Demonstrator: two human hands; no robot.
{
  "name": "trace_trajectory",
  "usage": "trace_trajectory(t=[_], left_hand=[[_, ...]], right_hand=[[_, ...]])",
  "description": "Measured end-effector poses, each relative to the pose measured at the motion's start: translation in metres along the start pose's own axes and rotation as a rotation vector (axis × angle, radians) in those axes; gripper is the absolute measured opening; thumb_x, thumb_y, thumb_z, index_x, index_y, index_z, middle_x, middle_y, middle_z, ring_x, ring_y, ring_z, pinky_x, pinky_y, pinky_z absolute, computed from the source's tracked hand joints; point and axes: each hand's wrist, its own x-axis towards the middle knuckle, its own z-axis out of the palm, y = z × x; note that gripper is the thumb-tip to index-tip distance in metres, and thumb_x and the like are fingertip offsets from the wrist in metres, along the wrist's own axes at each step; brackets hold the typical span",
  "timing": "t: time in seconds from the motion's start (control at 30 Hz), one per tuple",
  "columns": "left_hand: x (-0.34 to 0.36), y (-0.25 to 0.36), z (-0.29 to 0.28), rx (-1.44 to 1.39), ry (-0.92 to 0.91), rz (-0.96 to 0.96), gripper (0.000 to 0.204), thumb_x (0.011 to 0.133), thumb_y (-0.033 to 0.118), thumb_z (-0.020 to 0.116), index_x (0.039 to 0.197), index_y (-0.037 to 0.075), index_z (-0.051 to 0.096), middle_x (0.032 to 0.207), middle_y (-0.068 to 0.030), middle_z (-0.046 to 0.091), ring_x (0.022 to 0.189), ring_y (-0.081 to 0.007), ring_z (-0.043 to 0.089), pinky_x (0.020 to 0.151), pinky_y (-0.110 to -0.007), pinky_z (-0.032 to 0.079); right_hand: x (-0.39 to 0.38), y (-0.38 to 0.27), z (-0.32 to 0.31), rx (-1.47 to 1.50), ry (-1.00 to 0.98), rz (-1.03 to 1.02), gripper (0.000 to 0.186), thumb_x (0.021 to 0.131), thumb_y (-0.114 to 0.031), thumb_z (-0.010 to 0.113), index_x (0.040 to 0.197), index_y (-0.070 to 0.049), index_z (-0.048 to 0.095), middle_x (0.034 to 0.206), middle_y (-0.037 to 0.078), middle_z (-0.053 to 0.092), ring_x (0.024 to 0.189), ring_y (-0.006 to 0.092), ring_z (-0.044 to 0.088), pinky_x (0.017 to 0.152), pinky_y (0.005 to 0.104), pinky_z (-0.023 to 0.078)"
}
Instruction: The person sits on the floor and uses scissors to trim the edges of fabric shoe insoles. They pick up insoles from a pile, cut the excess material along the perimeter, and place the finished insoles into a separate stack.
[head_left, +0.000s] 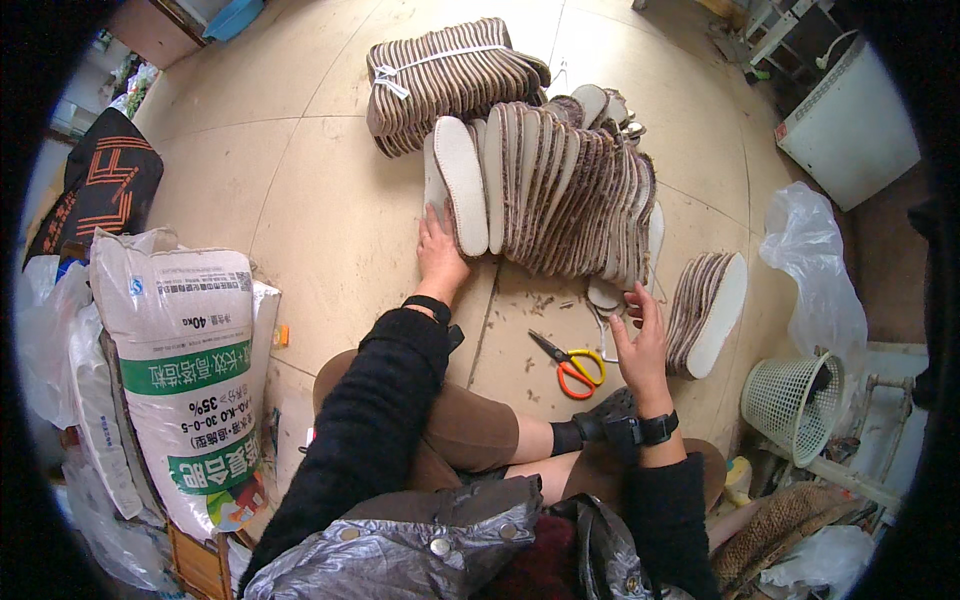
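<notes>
My left hand [440,250] rests with extended fingers against pale insoles at the left end of a long upright row of insoles [560,185] with brown, fuzzy edges. My right hand [640,330] has curved, separated fingers at the row's lower right end, its fingertips close to the insoles. A separate short stack of insoles [708,312] leans to the right of that hand. Behind the row lies a bundle of insoles [445,85] tied with white strap. Scissors [570,365] with red and yellow handles lie on the floor between my hands, with brown scraps scattered above them.
The tiled floor [250,60] holds large printed sacks [175,370] and a black bag [95,185] at left, a blue basin [230,18] behind. At right are a white boxy appliance [845,120], crumpled plastic [810,260] and a white mesh basket [790,405]. My crossed legs [460,440] lie below.
</notes>
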Motion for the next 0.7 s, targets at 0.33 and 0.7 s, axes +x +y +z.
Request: trace_trajectory(t=[0.33,0.7], left_hand=[[-0.007,0.017,-0.012,-0.394,0.052,-0.102,0.083,0.075,0.010,0.063,0.146,0.015,0.020,0.149,-0.0218,0.015,0.130,-0.0445,0.029,0.100,-0.050,0.034],[-0.005,0.041,-0.028,-0.216,0.213,0.224,0.051,0.075,0.003,0.056,0.125,0.007,0.046,0.136,-0.0178,0.039,0.124,-0.0358,0.039,0.096,-0.054,0.036]], right_hand=[[-0.003,0.000,0.002,0.017,-0.003,0.003,0.054,0.083,-0.010,0.063,0.131,-0.002,0.041,0.108,0.011,0.058,0.094,0.0222,0.055,0.085,0.0329,0.045],[-0.002,-0.002,0.003,0.003,-0.050,0.002,0.050,0.083,-0.012,0.063,0.129,-0.003,0.045,0.108,0.012,0.058,0.094,0.0236,0.056,0.087,0.0337,0.045]])
